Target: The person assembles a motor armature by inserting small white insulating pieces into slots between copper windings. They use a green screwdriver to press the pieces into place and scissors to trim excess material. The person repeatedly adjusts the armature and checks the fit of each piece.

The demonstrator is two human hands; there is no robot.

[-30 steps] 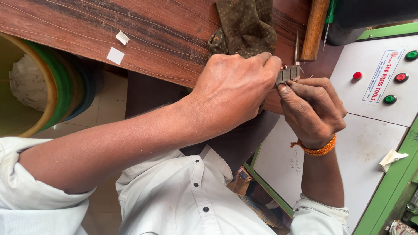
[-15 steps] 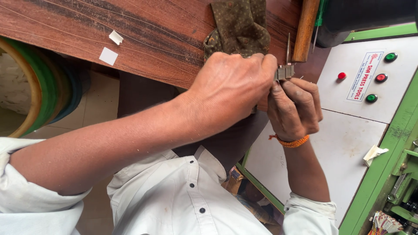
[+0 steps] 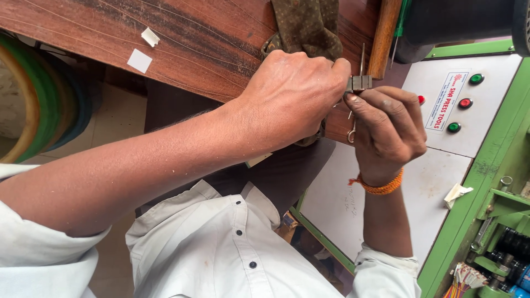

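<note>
A white shirt (image 3: 221, 259) is seen nearest, below the hands. Just above it, a small metal block (image 3: 359, 83) is pinched between both hands at the tabletop (image 3: 193, 44) edge. The left hand (image 3: 292, 99) is closed on the block's left end, its fingers curled tight; the right hand (image 3: 386, 129), with an orange band (image 3: 380, 186) at the wrist, is pressed to the right end and underside. The block's long axis runs left to right; both hands are touching it. A thin wire rises from the block. Beyond the block, a brown cloth (image 3: 303, 22) lies on the tabletop; right of the block is a panel (image 3: 469, 127) with buttons.
</note>
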